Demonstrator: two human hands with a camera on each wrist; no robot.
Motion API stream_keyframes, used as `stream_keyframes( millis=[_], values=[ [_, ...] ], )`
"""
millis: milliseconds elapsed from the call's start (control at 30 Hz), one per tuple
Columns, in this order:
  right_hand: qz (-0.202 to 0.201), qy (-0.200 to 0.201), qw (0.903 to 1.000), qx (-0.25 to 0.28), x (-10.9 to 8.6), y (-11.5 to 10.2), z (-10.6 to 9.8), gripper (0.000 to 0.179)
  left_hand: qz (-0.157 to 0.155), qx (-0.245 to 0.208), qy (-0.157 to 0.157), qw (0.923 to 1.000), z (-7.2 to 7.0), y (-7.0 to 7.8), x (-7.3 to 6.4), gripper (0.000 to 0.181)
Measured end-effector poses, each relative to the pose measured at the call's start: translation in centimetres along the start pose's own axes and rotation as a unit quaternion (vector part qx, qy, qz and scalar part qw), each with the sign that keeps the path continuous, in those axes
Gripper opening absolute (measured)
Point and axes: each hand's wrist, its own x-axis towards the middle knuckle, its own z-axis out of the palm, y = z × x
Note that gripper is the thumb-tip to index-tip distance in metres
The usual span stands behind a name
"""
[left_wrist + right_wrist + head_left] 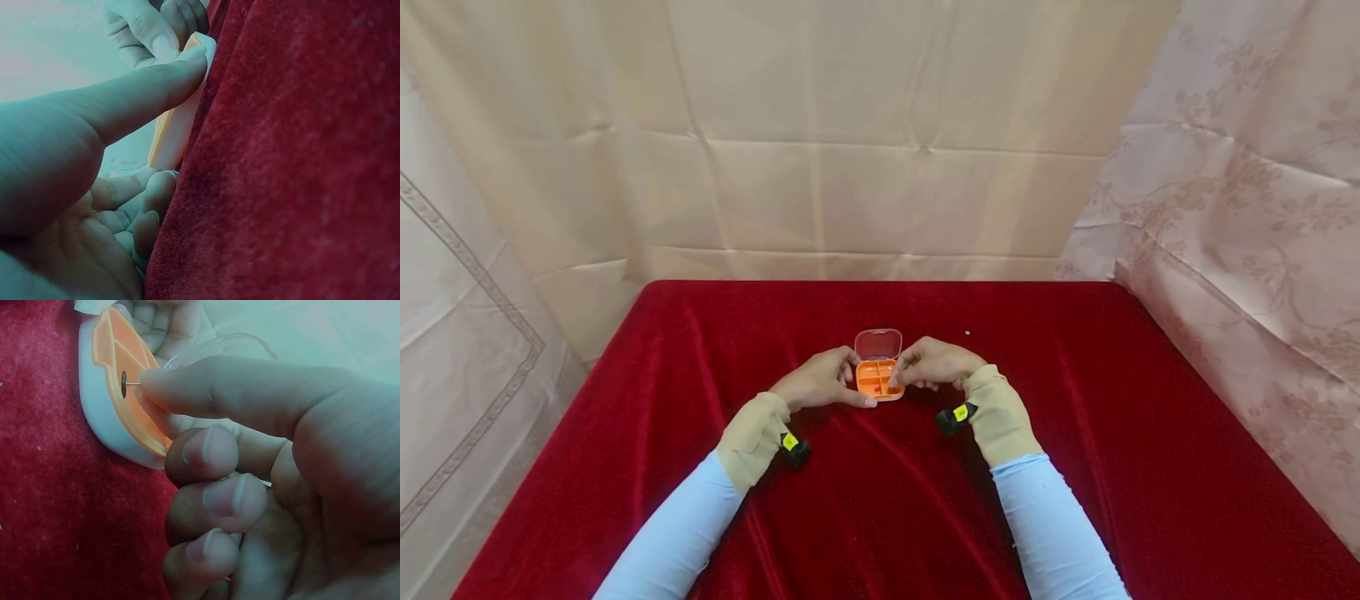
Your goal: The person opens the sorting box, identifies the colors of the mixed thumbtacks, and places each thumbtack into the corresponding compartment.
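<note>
A small pill box (pixel 867 385) with orange compartments and a white outer shell sits on the red cloth, its clear lid (pixel 878 343) raised at the back. My left hand (pixel 823 382) holds the box from the left, thumb along the front edge and fingers at the far side. Between thumb and forefinger, my right hand (pixel 938 364) pinches a stud earring (pixel 124 384), a dark disc on a thin metal pin, over the right-hand compartments. A tiny reddish thing (pixel 877 388) lies in the front left compartment, too small to identify.
A tiny pale thing (pixel 967 332) lies on the red tablecloth (pixel 820 517) behind my right hand. Beige curtain (pixel 865 200) hangs beyond the table's far edge, with patterned cloth (pixel 1247 233) along the right side.
</note>
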Motion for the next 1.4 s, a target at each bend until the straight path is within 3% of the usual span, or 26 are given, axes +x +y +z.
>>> stream_keyframes(
  millis=[700,1100,1400],
  values=[
    [-0.007,0.020,0.9998,0.002,-0.3,0.1,-0.5,0.013,-0.004,-0.003,-0.001,1.0000,0.0,0.1,-0.1,0.066],
    [0.005,0.093,0.9952,0.030,-0.9,1.1,-2.0,0.021,-0.002,-0.009,0.003,1.0000,0.1,0.2,-0.3,0.066],
    [-0.014,0.146,0.9889,0.028,-0.8,2.4,-3.1,0.020,0.001,-0.017,0.004,0.9998,-0.1,0.5,-0.5,0.066]
  ],
)
